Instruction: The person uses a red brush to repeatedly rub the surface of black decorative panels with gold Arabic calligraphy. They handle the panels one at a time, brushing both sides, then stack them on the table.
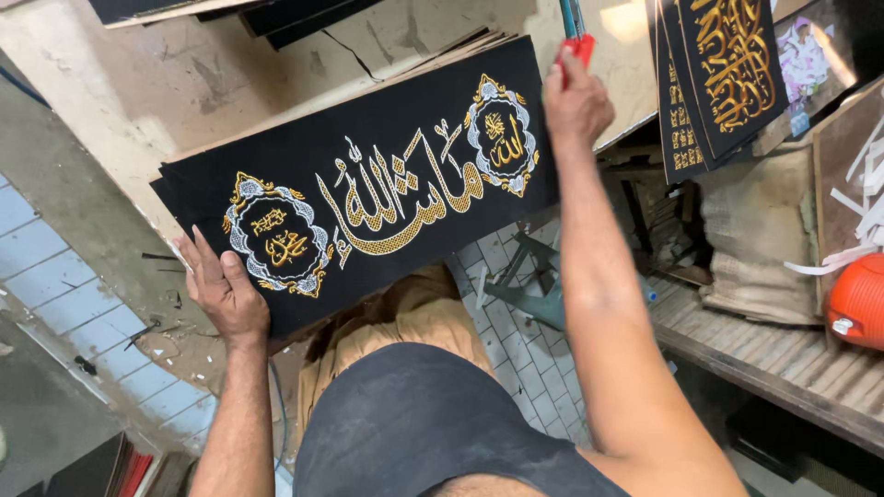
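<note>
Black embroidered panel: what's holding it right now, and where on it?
The left hand grips the black panel at its lower left end. The right hand is at the upper right corner, holding a red-handled tool.

The long black panel looks like matt velvety cloth, its gold and silver embroidery faintly glinting with a metallic thread sheen; thin pale board edges show along its upper rim, like cardboard or plywood backing. Behind the panel, the wall is rough, cracked, stained plaster. Right of the panel, the red tool handle looks like smooth plastic. Further right, more black cloth panels carry glossy gold stitching. Below those, a sack of coarse woven burlap rests on a worn, rough wooden bench, beside a shiny orange plastic object. Under the panel, the tiled floor is dull and gritty.
</note>
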